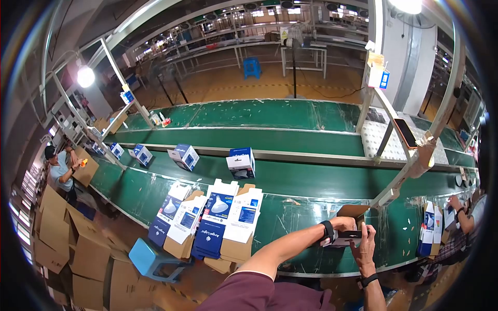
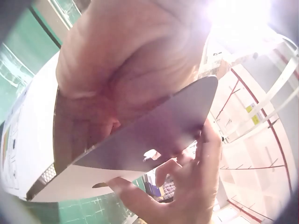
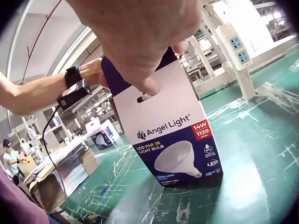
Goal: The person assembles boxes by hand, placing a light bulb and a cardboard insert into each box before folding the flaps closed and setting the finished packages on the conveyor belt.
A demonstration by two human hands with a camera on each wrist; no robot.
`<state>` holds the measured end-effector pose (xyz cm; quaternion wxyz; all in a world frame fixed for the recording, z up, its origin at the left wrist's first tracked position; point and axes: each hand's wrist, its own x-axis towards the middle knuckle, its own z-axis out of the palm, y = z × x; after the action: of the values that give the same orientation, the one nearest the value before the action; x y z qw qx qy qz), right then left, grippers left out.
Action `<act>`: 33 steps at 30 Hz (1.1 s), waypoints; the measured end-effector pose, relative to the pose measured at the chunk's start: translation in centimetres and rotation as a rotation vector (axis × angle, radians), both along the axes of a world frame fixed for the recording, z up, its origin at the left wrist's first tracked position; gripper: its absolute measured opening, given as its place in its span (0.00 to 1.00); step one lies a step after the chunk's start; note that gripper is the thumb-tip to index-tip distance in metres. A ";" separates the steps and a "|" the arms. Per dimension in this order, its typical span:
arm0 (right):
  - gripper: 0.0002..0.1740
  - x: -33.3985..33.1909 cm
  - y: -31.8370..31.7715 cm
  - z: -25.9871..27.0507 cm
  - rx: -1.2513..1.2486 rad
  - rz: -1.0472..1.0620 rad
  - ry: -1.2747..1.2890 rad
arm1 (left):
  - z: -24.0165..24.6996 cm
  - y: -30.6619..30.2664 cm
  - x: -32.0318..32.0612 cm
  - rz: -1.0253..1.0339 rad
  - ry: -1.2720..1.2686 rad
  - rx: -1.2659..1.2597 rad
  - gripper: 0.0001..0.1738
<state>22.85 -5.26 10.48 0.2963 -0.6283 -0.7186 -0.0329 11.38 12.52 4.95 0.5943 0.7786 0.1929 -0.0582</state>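
Green bench (image 3: 247,144), box (image 3: 161,109) under right hand (image 1: 365,251).

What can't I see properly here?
Contents of the box: left wrist view, hidden by left hand and flap.
What that hand grips, if anything: left wrist view, behind the flap.
Fine print on flat cartons: head view, too small.
Person at far right: head view, cut by picture's dark edge.
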 end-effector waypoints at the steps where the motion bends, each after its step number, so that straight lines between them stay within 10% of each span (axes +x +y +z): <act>1: 0.64 0.0 0.0 -0.4 -0.010 -0.003 0.003 | 0.3 0.0 -0.1 -0.011 0.013 0.044 0.13; 5: 0.52 -0.6 0.3 2.6 -0.162 0.044 0.129 | -2.4 0.7 0.3 0.000 -0.143 0.194 0.16; 8: 0.32 1.2 1.2 3.9 -0.081 0.195 0.150 | 3.7 1.0 -3.3 0.026 -0.317 0.475 0.11; 9: 0.18 1.3 1.2 4.0 -0.156 0.101 0.294 | 6.3 1.1 -5.9 0.155 -0.408 0.213 0.14; 12: 0.14 1.9 2.0 2.9 -0.088 0.052 0.436 | 10.0 6.1 -14.4 0.567 -0.410 0.972 0.17; 14: 0.11 1.8 2.9 2.2 -0.039 0.116 0.420 | 7.1 8.5 -17.9 0.962 0.320 1.602 0.26; 16: 0.13 1.7 3.8 1.3 -0.043 0.082 0.394 | 10.8 4.5 -15.8 0.990 -0.151 1.471 0.25; 18: 0.16 2.0 4.0 1.2 -0.073 0.110 0.239 | 14.1 -2.5 -13.0 0.520 -0.414 1.116 0.24; 21: 0.31 2.5 4.0 0.3 -0.185 0.305 -0.064 | 8.0 -9.9 -9.7 0.323 -0.122 1.170 0.58; 24: 0.44 2.5 2.1 0.9 -0.316 0.347 -0.244 | 4.6 -11.1 -8.9 0.267 0.041 1.120 0.59; 33: 0.05 0.2 -2.0 -2.6 -0.369 0.347 -0.379 | 2.8 -13.0 -9.1 0.050 0.089 1.119 0.15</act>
<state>23.01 -7.23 7.87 0.0393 -0.5223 -0.8512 0.0328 2.31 -0.51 7.75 0.0829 0.9672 0.2378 0.0343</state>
